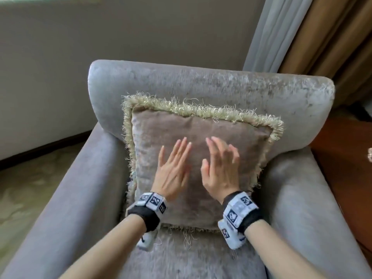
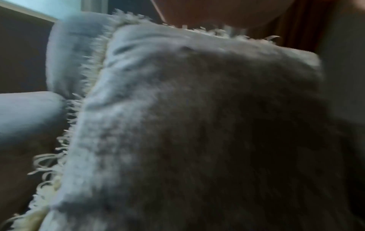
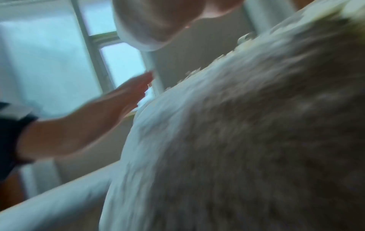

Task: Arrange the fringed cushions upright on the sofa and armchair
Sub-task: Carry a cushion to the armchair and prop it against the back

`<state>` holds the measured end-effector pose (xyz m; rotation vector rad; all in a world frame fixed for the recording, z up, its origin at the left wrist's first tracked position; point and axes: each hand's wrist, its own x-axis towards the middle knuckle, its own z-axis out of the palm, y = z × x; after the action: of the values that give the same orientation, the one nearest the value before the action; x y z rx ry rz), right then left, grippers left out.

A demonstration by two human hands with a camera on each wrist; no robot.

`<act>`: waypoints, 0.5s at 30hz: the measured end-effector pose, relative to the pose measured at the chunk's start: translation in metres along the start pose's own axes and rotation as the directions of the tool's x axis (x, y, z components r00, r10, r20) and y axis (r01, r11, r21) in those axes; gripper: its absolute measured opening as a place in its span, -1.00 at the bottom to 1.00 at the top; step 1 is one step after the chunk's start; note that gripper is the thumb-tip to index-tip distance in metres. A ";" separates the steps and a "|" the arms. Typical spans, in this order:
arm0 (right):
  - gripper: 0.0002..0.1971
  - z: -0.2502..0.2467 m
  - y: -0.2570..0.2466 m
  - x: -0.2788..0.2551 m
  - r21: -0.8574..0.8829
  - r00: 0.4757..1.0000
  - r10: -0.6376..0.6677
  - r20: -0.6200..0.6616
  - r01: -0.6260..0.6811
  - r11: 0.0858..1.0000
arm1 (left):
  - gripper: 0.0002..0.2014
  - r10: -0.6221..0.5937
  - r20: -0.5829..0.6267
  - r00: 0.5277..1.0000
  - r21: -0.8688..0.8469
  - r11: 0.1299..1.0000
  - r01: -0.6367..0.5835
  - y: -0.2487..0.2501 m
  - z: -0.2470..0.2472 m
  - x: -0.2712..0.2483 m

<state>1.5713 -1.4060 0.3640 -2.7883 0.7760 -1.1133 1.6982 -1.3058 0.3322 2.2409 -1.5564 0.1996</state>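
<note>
Soft daylight in the head view; both wrist views blurred, dim.

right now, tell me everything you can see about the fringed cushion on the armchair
The fringed cushion is square, with a taupe, velvety face and a pale straw-coloured fringe along all visible edges. It stands upright on the armchair seat, leaning back against the backrest and sitting slightly nearer the chair's left arm. The left hand and right hand are spread with straight fingers over its front face, side by side near the middle. Loose fringe threads trail onto the seat below.
</note>
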 end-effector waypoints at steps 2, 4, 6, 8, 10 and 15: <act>-0.34 0.030 -0.006 -0.020 -0.101 0.982 -0.074 0.173 0.092 0.991 | -0.39 0.058 0.053 0.997 0.034 0.998 -0.060 0.001 0.026 -0.013; -0.33 0.052 0.029 -0.035 -0.223 0.966 0.036 0.255 0.022 0.975 | -0.42 -0.028 0.048 0.998 0.100 0.995 0.023 -0.029 0.043 -0.020; -0.37 0.058 0.080 -0.053 -0.356 0.937 0.176 0.300 -0.062 0.933 | -0.44 -0.257 -0.001 0.966 0.195 0.948 0.252 -0.084 0.058 -0.038; -0.37 0.050 0.128 -0.073 -0.430 0.868 0.423 0.260 -0.288 0.855 | -0.42 -0.560 -0.016 0.828 0.198 0.810 0.552 -0.139 0.054 -0.058; -0.32 0.034 0.152 -0.089 -0.383 0.709 0.694 0.130 -0.609 0.694 | -0.38 -0.661 -0.026 0.750 0.200 0.732 0.652 -0.160 0.042 -0.078; -0.26 0.042 0.055 -0.095 -0.211 0.966 0.204 0.156 -0.169 0.963 | -0.40 -0.173 0.002 0.985 0.131 0.976 0.171 -0.052 0.036 -0.063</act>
<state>1.5168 -1.4158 0.2609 -2.8404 1.1568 -0.7850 1.7196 -1.2506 0.2655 2.4689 -1.3822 0.2426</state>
